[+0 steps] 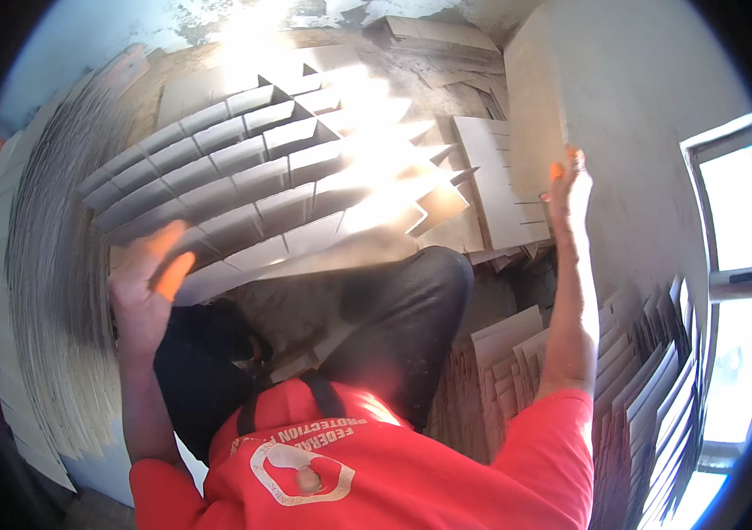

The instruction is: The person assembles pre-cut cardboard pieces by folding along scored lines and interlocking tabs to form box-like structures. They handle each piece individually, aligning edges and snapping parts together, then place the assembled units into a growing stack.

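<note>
A grid of interlocked pale cardboard dividers (243, 159) lies in front of me, its far right part washed out by glare. At its near left edge is my left hand (142, 274), slightly blurred, with orange covers on the thumb and a finger. Those digits are apart and nothing shows between them; whether they touch the grid I cannot tell. My right hand (570, 190) is raised on the right, beside a tan upright surface. Orange covers its fingertips too. Its fingers look spread, with no held thing that I can make out.
A slotted cardboard sheet (495, 181) lies right of the grid. Tall stacks of cardboard strips (67, 256) line the left side. More slotted strips (641, 380) stand at the lower right below a bright window (738, 212). Flat cardboard (438, 40) is piled at the back.
</note>
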The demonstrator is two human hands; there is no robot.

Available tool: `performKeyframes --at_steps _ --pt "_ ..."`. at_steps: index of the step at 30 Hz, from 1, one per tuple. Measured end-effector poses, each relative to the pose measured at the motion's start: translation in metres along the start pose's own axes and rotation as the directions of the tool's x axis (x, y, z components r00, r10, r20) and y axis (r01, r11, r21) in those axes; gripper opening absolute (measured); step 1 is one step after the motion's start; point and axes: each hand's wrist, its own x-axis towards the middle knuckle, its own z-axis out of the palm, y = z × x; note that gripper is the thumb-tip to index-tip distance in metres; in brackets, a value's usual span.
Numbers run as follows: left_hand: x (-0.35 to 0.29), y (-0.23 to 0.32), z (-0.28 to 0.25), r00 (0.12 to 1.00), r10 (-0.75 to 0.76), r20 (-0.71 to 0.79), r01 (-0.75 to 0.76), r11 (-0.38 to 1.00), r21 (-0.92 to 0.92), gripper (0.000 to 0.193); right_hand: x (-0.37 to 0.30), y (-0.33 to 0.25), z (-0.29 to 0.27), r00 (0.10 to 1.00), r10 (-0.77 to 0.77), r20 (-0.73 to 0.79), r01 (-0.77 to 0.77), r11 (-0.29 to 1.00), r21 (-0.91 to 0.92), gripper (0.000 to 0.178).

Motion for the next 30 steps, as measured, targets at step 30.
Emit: performKeyframes --at_steps 30 --pt "0.012 0.021 0.107 0.971 0.229 -0.071 -0.232 0.972 -0.03 0.023 -0.084 -0.214 0.007 0.745 -0.559 0.365 0.291 0.764 0.576 0.062"
